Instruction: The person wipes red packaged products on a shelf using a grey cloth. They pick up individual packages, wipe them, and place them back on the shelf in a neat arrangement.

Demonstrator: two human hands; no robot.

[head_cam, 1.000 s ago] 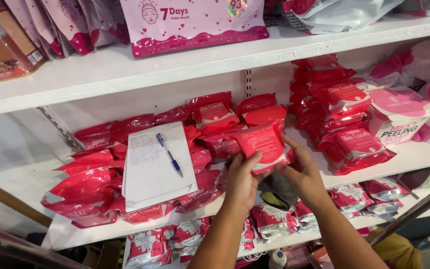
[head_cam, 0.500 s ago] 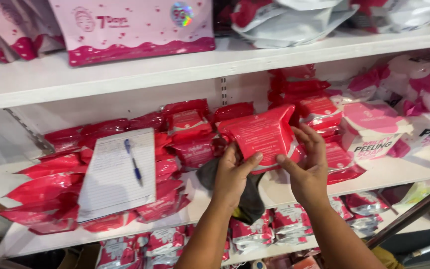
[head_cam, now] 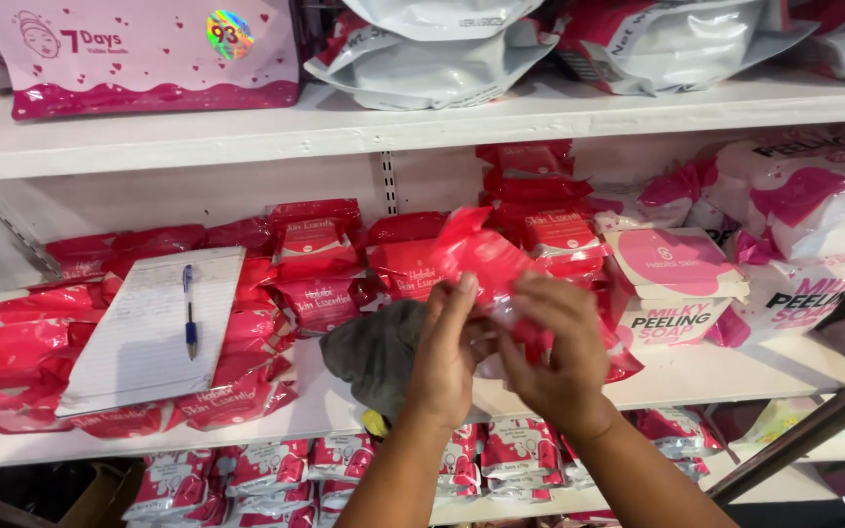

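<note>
while both hands pinch a glossy red packet, grey cloth droops.

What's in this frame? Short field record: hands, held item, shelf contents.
left hand: grip on the red packet, a dark grey cloth draped under it
right hand: grip on the same packet from the right
red packet: blurred, held in front of the middle shelf
middle shelf: white, piled with red packets
notepad: lies on the left pile, blue pen on top
soap box: pink and white, right of the hands
upper shelf: pink pouch, silver bags
</note>
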